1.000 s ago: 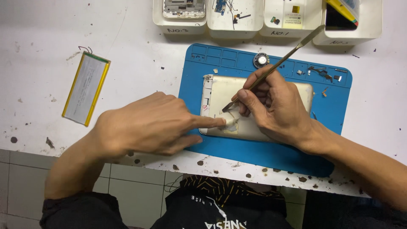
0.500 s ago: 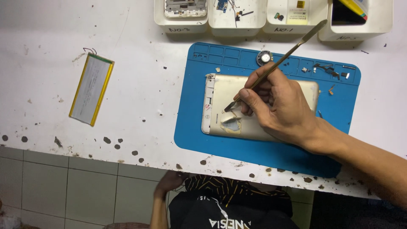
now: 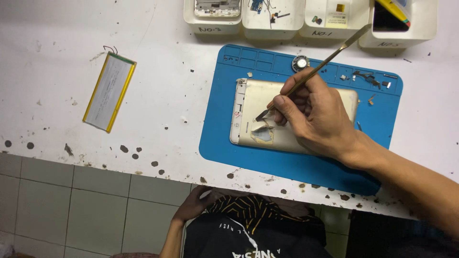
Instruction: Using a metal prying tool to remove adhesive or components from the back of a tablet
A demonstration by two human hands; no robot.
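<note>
White surface (image 3: 158, 71), speckled with dark spots, tiled floor below its near edge. Blue silicone repair mat (image 3: 224, 138) lies under the right hand and reaches out past the fingers on all sides. Gold tablet back shell (image 3: 248, 102) lies flat on the mat, long side left-right, partly under the palm; a torn, peeled patch (image 3: 262, 134) of foil or adhesive sits just below the fingertips.

Right forearm comes in from the lower right, wrist low on the mat, right hand (image 3: 318, 117) resting on the shell, knuckles up. Fingers (image 3: 283, 102) pinched closed around a thin metal spudger (image 3: 315, 70) in a pen grip; shaft slants up and right from the fingers toward the bins, flat tip down-left of the fingertips, at the shell just above the peeled patch.

Left hand (image 3: 193, 204) is off the surface, below its near edge at the lap, well apart from the tablet; loosely curled, whether it holds anything cannot be told.

Flat battery pack (image 3: 109, 91), silver face, yellow edge, short wires at top, lies far left of the fingers, off the mat. Row of white parts bins (image 3: 272, 26) beyond the fingers at the far edge, holding small parts. Small round speaker (image 3: 300, 63) on the mat just above the fingers, beside the spudger shaft. Loose small parts (image 3: 370, 77) on the mat's upper right, past the knuckles.
</note>
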